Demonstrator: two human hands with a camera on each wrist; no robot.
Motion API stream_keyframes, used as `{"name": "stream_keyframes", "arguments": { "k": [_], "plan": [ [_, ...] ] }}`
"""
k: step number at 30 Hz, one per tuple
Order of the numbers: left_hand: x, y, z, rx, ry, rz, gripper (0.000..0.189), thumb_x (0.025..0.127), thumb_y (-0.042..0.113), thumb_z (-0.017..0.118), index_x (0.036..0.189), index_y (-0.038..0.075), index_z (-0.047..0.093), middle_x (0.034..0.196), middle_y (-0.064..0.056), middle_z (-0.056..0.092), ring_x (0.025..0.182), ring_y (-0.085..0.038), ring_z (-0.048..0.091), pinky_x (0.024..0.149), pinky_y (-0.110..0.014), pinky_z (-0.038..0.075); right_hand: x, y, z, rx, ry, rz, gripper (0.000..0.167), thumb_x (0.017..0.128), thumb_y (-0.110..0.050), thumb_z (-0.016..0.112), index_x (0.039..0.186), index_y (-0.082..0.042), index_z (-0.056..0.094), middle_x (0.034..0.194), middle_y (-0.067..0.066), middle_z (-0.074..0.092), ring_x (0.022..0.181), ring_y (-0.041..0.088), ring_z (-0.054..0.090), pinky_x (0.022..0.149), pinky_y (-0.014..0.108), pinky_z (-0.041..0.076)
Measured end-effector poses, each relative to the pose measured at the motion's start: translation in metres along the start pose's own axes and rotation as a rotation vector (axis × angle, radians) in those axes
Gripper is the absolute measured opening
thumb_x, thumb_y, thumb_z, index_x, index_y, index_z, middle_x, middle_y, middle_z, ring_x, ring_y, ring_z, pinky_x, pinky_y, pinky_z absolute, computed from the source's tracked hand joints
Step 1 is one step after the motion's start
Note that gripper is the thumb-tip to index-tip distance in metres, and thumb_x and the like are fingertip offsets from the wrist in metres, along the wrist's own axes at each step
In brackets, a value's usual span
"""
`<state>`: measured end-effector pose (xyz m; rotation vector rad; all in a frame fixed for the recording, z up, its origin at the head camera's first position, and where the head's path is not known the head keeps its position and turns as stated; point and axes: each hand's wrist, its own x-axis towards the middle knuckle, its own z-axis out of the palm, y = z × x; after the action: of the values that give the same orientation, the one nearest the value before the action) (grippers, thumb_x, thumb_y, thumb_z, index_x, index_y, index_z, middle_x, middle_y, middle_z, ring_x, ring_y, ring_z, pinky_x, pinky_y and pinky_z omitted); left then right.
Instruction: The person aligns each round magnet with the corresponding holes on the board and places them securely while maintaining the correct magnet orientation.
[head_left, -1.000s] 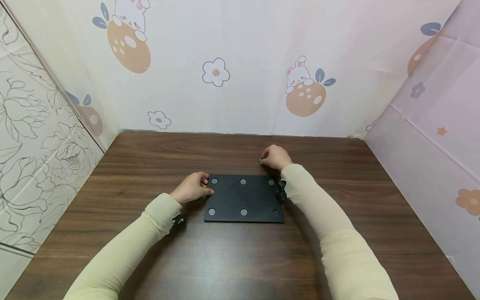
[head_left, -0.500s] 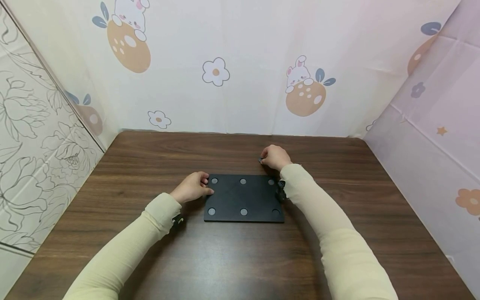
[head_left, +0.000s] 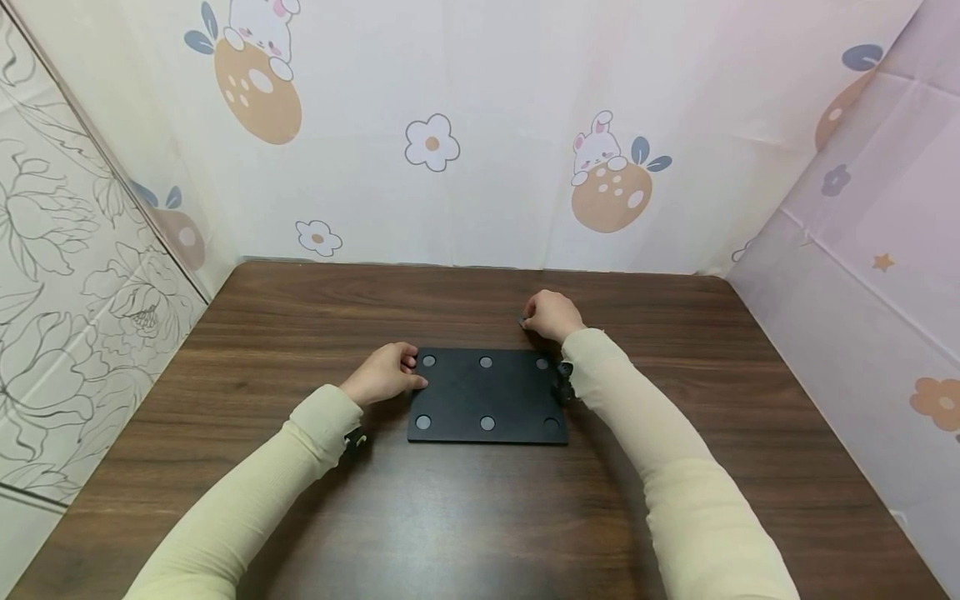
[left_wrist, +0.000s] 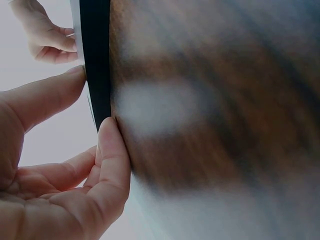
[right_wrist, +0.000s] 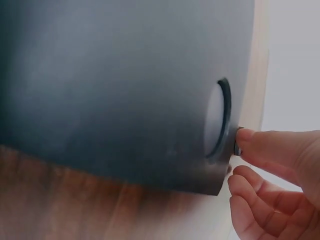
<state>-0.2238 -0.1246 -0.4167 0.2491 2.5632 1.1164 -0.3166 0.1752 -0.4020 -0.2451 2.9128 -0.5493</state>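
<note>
A flat black rectangular board (head_left: 517, 396) lies on the wooden table, with round recesses along its far and near edges. Light grey discs (head_left: 488, 423) show in several of them, while the near right recess (head_left: 552, 425) looks dark. My left hand (head_left: 382, 374) holds the board's left edge, thumb at the top face and fingers against the side. Beyond the far right corner, my right hand (head_left: 553, 315) pinches a small dark disc-like piece (right_wrist: 238, 142) between thumb and fingers. Most of that piece is hidden by the fingertips.
The brown wooden table (head_left: 322, 500) extends around the board on all sides. A pale curtain (head_left: 510, 200) with rabbit and flower prints hangs behind it, and printed panels stand to the left and right. Dark wrist cameras (head_left: 564, 379) sit at both cuffs.
</note>
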Motion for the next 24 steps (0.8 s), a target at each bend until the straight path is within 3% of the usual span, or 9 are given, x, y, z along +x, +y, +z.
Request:
{"name": "stream_keyframes", "arguments": {
  "k": [8, 24],
  "plan": [
    [0.000, -0.001, 0.000, -0.004, -0.006, 0.000, 0.063, 0.087, 0.014, 0.073, 0.140, -0.007, 0.045, 0.117, -0.015, 0.056, 0.100, -0.023, 0.054, 0.083, -0.033, 0.047, -0.002, 0.006, -0.002, 0.006, 0.008, -0.011, 0.016, 0.092, -0.019, 0.069, 0.097, -0.007, 0.076, 0.097, 0.012, 0.072, 0.083, 0.026, 0.065, 0.078, 0.043, 0.055],
    [0.002, -0.002, 0.001, -0.017, -0.007, -0.005, 0.064, 0.087, 0.014, 0.074, 0.140, -0.007, 0.045, 0.117, -0.015, 0.056, 0.101, -0.023, 0.055, 0.083, -0.033, 0.047, -0.016, 0.016, -0.010, 0.022, 0.021, -0.043, 0.018, 0.090, -0.023, 0.071, 0.100, -0.008, 0.076, 0.100, 0.009, 0.073, 0.086, 0.025, 0.065, 0.079, 0.042, 0.053]
  ]
}}
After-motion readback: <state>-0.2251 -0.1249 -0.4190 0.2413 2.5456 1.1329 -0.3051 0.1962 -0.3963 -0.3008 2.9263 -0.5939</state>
